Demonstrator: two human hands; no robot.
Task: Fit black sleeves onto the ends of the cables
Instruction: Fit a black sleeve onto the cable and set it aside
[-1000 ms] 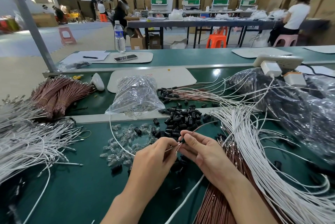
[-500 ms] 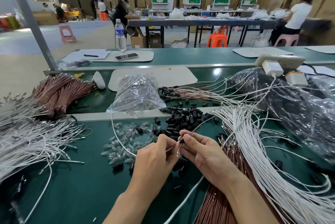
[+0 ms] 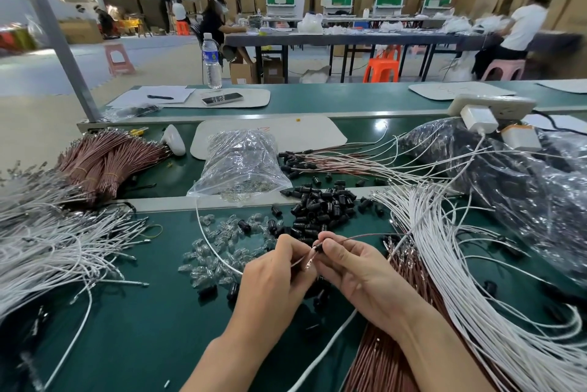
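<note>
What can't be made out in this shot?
Head view:
- black sleeve: mostly covered by fingers of the right hand; seating on brown cable unclear.
- left hand: fingertips hidden behind its own back.
- white cables: cut off at right edge.
- bottle label: too small to read.

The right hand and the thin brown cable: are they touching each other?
Touching. The head view shows the right hand pinching the thin brown cable between thumb and fingertip, with the cable running out to the right.

Matt green table (image 3: 133, 328), glossy crinkled clear plastic bag (image 3: 241, 163), matt black sleeves (image 3: 320, 204), smooth white cables (image 3: 460, 264)
</note>
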